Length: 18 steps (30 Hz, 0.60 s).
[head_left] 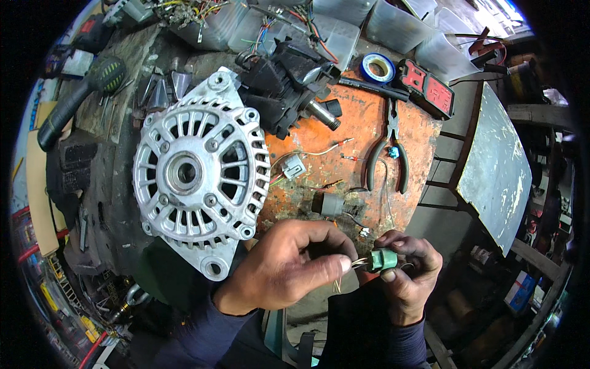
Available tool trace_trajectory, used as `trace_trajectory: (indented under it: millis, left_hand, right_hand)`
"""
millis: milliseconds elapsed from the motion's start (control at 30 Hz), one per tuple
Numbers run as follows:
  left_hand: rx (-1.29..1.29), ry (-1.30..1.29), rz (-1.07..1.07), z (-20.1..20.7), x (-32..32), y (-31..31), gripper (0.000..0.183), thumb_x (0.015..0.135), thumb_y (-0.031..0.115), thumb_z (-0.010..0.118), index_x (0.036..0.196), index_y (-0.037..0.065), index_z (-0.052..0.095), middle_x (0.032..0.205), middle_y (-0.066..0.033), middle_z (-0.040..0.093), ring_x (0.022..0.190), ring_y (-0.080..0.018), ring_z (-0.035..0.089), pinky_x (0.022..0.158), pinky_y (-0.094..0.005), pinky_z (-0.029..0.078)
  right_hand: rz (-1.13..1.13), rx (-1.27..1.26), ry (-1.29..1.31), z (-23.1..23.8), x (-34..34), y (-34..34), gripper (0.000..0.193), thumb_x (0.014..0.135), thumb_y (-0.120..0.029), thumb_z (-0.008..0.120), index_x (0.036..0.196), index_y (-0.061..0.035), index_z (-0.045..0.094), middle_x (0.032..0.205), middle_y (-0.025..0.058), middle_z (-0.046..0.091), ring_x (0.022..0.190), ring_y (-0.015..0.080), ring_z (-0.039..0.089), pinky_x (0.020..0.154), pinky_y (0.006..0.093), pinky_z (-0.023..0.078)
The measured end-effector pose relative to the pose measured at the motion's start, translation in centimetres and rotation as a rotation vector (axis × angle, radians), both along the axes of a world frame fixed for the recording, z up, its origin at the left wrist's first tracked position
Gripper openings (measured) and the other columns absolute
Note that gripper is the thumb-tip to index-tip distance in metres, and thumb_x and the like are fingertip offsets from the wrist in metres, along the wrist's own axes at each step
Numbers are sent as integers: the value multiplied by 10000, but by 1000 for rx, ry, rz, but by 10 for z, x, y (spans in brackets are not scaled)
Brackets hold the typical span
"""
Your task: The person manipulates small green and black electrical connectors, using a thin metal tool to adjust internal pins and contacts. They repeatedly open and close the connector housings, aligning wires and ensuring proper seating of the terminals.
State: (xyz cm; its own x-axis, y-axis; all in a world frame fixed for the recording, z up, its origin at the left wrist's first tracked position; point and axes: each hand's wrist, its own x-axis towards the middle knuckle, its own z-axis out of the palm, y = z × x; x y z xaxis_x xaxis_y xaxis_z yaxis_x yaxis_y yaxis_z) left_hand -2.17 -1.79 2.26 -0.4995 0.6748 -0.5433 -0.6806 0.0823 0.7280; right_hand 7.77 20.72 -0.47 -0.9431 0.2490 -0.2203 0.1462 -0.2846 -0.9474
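Left hand (284, 265): thumb and forefinger pinch the thin wires (359, 262)
Right hand (415, 270): thumb and fingertips closed on the green plastic connector (383, 259)
Connector position: between the right hand's fingertips, just right of the left thumb tip, wires meeting its left end

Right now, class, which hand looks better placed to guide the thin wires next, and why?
Probably the left hand: it already pinches the thin wires close beside the green connector, while the right hand is occupied holding that connector.
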Motion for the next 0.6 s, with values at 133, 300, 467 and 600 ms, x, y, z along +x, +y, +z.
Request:
trace_trajectory:
  millis: [133, 300, 467, 600]
  left_hand:
    - [-112, 166, -11, -4, 7, 8, 233, 1000, 224, 667, 1035, -6, 680, 915, -61, 667, 830, -114, 608, 762, -293, 488]
    - [-238, 828, 6, -6, 13, 16, 171, 970, 182, 671, 1008, 16, 655, 896, -146, 642, 859, -309, 669, 783, -388, 520]
    - [-214, 607, -87, -7, 6, 13, 147, 865, 121, 700, 925, -5, 654, 843, -153, 641, 833, -301, 680, 779, -384, 523]
    - [-201, 545, -96, -15, 3, 14, 159, 846, 125, 685, 915, -12, 643, 847, -147, 644, 812, -298, 653, 783, -383, 513]
  right_hand:
    - [32, -6, 40, -9, -2, 3, 362, 693, -15, 927, 986, 44, 721, 1037, 255, 758, 1027, 328, 742, 909, 449, 604]
    - [97, 185, 81, -7, -6, 13, 337, 669, 22, 885, 968, 65, 735, 982, 233, 772, 991, 344, 760, 896, 451, 611]
    - [220, 183, 17, 0, -5, 17, 320, 655, 23, 865, 953, 65, 756, 932, 206, 777, 986, 360, 771, 898, 452, 612]
    - [311, 182, 0, 1, -6, 17, 332, 652, 3, 879, 955, 64, 759, 934, 188, 784, 987, 351, 776, 913, 450, 609]
